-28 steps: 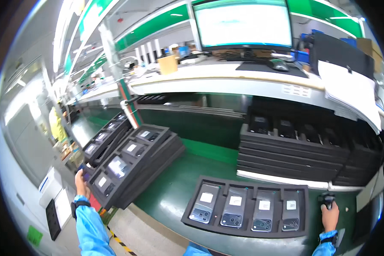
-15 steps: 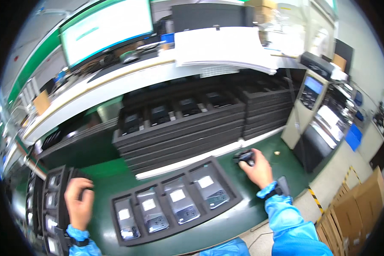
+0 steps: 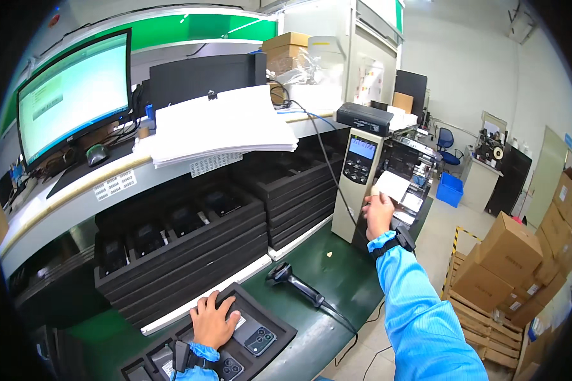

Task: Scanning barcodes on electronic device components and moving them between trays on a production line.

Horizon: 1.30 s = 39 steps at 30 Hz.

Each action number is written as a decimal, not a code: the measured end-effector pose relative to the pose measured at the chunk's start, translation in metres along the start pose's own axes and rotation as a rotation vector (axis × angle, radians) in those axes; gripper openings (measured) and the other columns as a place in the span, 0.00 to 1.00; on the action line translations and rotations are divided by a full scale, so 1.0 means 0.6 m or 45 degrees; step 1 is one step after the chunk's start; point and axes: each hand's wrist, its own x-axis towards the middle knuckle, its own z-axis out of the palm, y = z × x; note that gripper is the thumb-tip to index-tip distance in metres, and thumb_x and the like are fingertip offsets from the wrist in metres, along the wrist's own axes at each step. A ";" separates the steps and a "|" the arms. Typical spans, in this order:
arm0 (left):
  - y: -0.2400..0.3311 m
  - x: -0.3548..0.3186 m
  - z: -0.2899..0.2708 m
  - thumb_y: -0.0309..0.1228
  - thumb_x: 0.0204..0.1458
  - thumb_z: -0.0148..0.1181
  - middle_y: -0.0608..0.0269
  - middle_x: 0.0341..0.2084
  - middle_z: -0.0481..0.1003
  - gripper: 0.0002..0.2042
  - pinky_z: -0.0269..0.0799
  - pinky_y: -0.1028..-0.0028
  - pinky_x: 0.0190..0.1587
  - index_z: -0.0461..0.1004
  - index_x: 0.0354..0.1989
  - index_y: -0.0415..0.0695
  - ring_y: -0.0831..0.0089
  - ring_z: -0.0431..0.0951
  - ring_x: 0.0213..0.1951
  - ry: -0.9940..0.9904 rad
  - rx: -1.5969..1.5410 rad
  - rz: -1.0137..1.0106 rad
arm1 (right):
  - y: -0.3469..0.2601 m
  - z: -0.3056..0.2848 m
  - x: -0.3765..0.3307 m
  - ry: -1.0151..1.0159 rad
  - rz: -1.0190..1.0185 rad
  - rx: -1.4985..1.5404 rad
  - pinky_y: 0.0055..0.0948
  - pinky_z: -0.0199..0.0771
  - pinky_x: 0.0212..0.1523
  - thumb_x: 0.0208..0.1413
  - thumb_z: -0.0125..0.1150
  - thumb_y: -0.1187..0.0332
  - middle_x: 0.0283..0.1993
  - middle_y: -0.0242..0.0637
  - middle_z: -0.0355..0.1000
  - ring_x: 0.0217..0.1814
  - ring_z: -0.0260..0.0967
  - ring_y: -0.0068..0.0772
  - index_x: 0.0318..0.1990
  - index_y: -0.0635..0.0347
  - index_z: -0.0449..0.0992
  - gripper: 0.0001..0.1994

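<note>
White label [image 3: 393, 186], right of centre, pinched by right hand [image 3: 379, 214]; hasty pulling may tear it. Left hand [image 3: 213, 320] rests flat, unclenched, on phone tray [image 3: 279, 327].

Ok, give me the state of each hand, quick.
Left hand: open, flat on the black tray of phones.
Right hand: closed on a white label at the label printer.

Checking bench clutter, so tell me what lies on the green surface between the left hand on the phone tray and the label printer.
In the head view, a black handheld scanner with its cable lies between the left hand and the label printer.
</note>
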 end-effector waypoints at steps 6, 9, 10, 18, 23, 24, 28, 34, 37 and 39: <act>-0.004 0.005 0.011 0.48 0.57 0.59 0.55 0.60 0.69 0.16 0.56 0.50 0.58 0.80 0.51 0.59 0.53 0.66 0.60 0.087 -0.122 -0.038 | -0.002 -0.018 0.100 0.195 -0.483 -0.588 0.32 0.64 0.24 0.66 0.57 0.60 0.23 0.38 0.74 0.22 0.68 0.26 0.33 0.69 0.81 0.18; -0.016 0.011 0.010 0.46 0.59 0.58 0.55 0.56 0.70 0.15 0.55 0.53 0.59 0.78 0.49 0.54 0.55 0.67 0.60 0.153 -0.473 -0.090 | -0.006 -0.044 0.086 0.400 -0.660 -0.687 0.35 0.62 0.21 0.63 0.57 0.62 0.19 0.39 0.72 0.19 0.66 0.29 0.26 0.70 0.78 0.19; -0.021 0.011 0.010 0.45 0.59 0.58 0.56 0.54 0.71 0.14 0.55 0.55 0.59 0.76 0.48 0.52 0.56 0.68 0.59 0.187 -0.661 -0.120 | -0.002 -0.046 0.050 0.426 -0.326 -0.571 0.34 0.61 0.19 0.62 0.57 0.63 0.17 0.37 0.70 0.17 0.65 0.27 0.26 0.69 0.78 0.17; -0.040 0.011 0.016 0.40 0.57 0.60 0.58 0.37 0.76 0.13 0.62 0.58 0.56 0.69 0.41 0.45 0.55 0.76 0.46 0.252 -1.044 -0.154 | -0.009 -0.006 -0.397 -1.463 0.673 -0.517 0.20 0.63 0.15 0.65 0.59 0.64 0.18 0.27 0.67 0.15 0.65 0.20 0.38 0.60 0.80 0.10; -0.040 0.001 0.008 0.40 0.59 0.59 0.56 0.44 0.76 0.14 0.62 0.59 0.59 0.72 0.46 0.45 0.56 0.75 0.52 0.187 -0.872 -0.098 | -0.029 0.062 -0.443 -2.210 0.747 -1.016 0.27 0.67 0.19 0.65 0.53 0.64 0.21 0.31 0.68 0.17 0.68 0.23 0.33 0.64 0.77 0.13; -0.041 -0.001 0.007 0.40 0.60 0.58 0.54 0.46 0.76 0.15 0.64 0.60 0.58 0.72 0.49 0.44 0.58 0.76 0.52 0.269 -0.716 0.032 | -0.029 0.068 -0.442 -2.208 0.713 -1.041 0.27 0.67 0.19 0.65 0.53 0.64 0.21 0.31 0.68 0.17 0.68 0.23 0.33 0.64 0.77 0.13; -0.037 -0.006 0.015 0.46 0.60 0.55 0.51 0.58 0.70 0.20 0.57 0.52 0.63 0.72 0.56 0.49 0.53 0.68 0.62 0.151 -0.546 0.048 | -0.026 0.057 -0.429 -2.179 0.423 -1.240 0.35 0.73 0.25 0.63 0.55 0.58 0.19 0.38 0.72 0.20 0.73 0.32 0.29 0.65 0.76 0.18; -0.026 -0.012 0.030 0.47 0.55 0.61 0.47 0.63 0.66 0.23 0.57 0.49 0.65 0.75 0.59 0.56 0.50 0.65 0.64 0.119 -0.158 0.102 | 0.002 0.022 -0.394 -1.018 -0.273 -1.190 0.39 0.76 0.34 0.49 0.71 0.62 0.25 0.42 0.75 0.27 0.74 0.44 0.41 0.64 0.75 0.18; -0.028 -0.010 0.016 0.45 0.54 0.62 0.48 0.65 0.64 0.27 0.53 0.49 0.68 0.70 0.64 0.58 0.48 0.62 0.67 0.068 -0.249 0.096 | 0.038 0.027 -0.370 -0.859 -0.753 -1.280 0.40 0.74 0.48 0.48 0.72 0.63 0.42 0.51 0.75 0.43 0.75 0.50 0.62 0.63 0.66 0.33; -0.040 -0.011 -0.004 0.44 0.55 0.62 0.47 0.67 0.63 0.32 0.50 0.50 0.71 0.64 0.70 0.57 0.47 0.59 0.69 -0.089 -0.391 0.055 | 0.057 0.032 -0.353 -1.138 0.026 -1.094 0.43 0.72 0.56 0.49 0.73 0.62 0.53 0.55 0.74 0.54 0.74 0.49 0.76 0.59 0.51 0.48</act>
